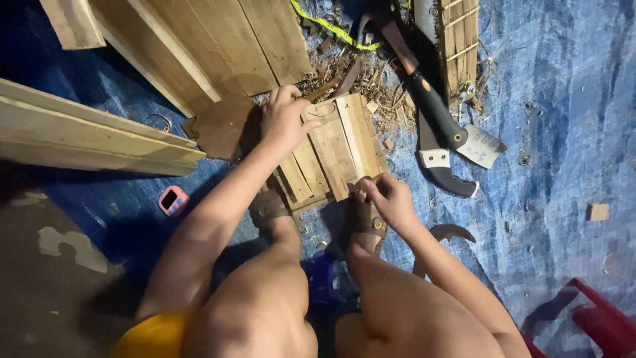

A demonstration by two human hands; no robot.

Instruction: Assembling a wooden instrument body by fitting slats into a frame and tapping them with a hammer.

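A small panel of wooden slats point(338, 149) lies on the blue tarp point(563, 132) in front of my feet. My left hand point(283, 119) presses flat on its upper left corner, the thumb across the top slat. At the panel's lower right edge my right hand point(387, 197) pinches with closed fingers; whatever is between them is too small to see. My sandalled feet point(268, 207) rest against the panel's near edge. A dark brown flat piece point(222, 126) lies just left of the panel.
Long planks point(86, 136) lie at the left and a wider board stack point(205, 46) at the top. Right of the panel lie a black-handled axe point(437, 113) and a handsaw handle point(440, 169). Wood shavings point(374, 83), a small pink gadget point(173, 200), a red stool point(599, 318).
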